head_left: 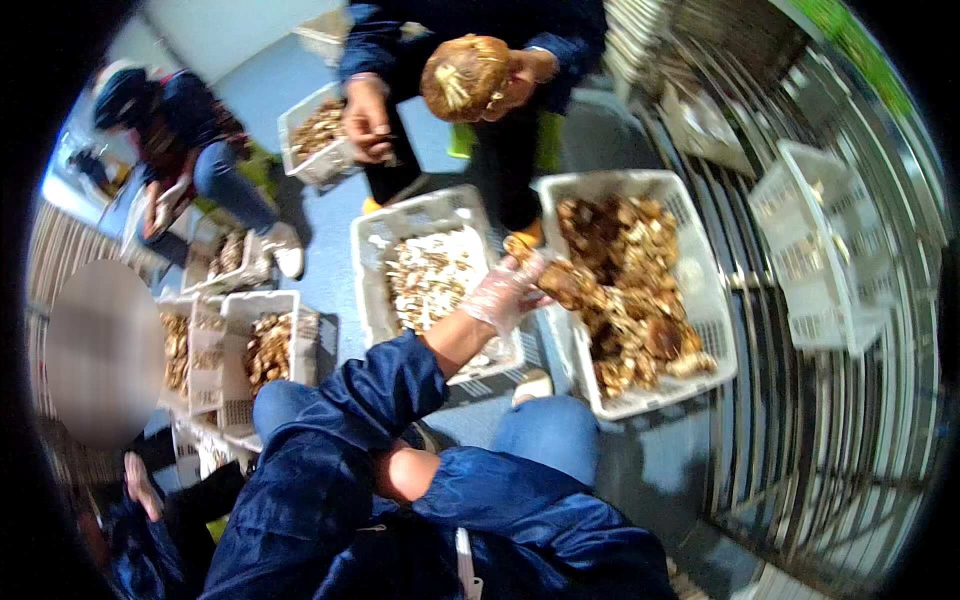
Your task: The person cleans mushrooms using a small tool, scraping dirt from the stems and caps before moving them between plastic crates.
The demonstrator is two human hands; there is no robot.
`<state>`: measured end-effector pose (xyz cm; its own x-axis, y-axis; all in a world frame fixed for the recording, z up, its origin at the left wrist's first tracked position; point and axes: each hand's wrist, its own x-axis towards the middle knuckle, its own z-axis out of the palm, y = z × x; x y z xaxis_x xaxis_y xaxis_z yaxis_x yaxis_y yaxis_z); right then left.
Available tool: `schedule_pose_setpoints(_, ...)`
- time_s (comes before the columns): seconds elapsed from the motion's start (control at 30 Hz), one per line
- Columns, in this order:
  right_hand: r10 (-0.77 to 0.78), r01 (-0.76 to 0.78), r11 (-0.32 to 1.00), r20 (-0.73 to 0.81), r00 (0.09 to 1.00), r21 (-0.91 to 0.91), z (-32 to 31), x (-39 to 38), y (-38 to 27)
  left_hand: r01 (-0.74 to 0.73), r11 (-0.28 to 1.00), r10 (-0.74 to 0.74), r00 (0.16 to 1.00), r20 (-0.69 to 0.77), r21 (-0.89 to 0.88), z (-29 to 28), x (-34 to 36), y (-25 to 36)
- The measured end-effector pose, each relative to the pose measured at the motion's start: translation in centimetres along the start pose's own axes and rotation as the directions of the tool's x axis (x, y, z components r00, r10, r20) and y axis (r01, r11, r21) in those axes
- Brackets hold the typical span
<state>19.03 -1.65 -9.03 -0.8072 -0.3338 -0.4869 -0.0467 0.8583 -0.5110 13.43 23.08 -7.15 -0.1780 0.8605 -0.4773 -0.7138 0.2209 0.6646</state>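
Observation:
My left hand point(505, 290), in a thin clear glove, reaches out between two white crates. Its fingers are closed around a brown mushroom point(565, 287) at the near left rim of the right crate point(715, 300). Another small brown piece point(517, 246) shows at the fingertips. Large brown mushrooms point(645, 300) fill much of that crate. Beneath my wrist, the left crate point(368, 270) contains many small pale mushroom pieces point(430, 275). My bare right forearm point(405, 472) passes under my left sleeve, which hides the right hand.
Across from me a person point(465, 80) sits bent over the crates, and another person point(190, 160) sits at the far left. More mushroom crates point(262, 345) stand to my left, and one point(318, 140) farther back. Stacked crates point(825, 250) stand by metal rails at right.

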Motion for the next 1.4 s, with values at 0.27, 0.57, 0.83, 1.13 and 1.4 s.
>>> schedule_pose_setpoints(0.27, 0.045, -0.059, 0.984, -0.082, 0.996, -0.167, -5.0, -3.9, 3.5, -0.335, 0.907, 0.383, 0.908, -0.170, 0.257, -8.1, -4.8, 7.3)
schedule_pose_setpoints(0.57, -0.156, 0.134, 0.968, -0.089, 0.984, -0.214, -8.2, -6.6, -0.1, 0.477, 0.365, 0.757, 0.348, -0.553, 0.800, -39.2, -20.7, 15.1)
schedule_pose_setpoints(0.83, -0.063, 0.041, 0.968, -0.085, 0.994, -0.246, -8.4, -7.2, 1.0, 0.621, 0.186, 0.676, 0.481, -0.558, 0.761, -40.5, -23.6, 15.5)
schedule_pose_setpoints(1.13, -0.111, 0.038, 0.979, -0.366, 0.924, -0.200, -7.1, -6.8, 2.4, -0.174, 0.113, 0.479, 0.872, 0.100, 0.978, -18.0, -6.7, 11.6)
schedule_pose_setpoints(1.4, 0.041, -0.088, 0.977, -0.231, 0.972, -0.195, -5.7, -2.2, 0.9, -0.362, 0.181, 0.231, 0.919, 0.319, 0.914, -0.6, -3.1, 7.2)
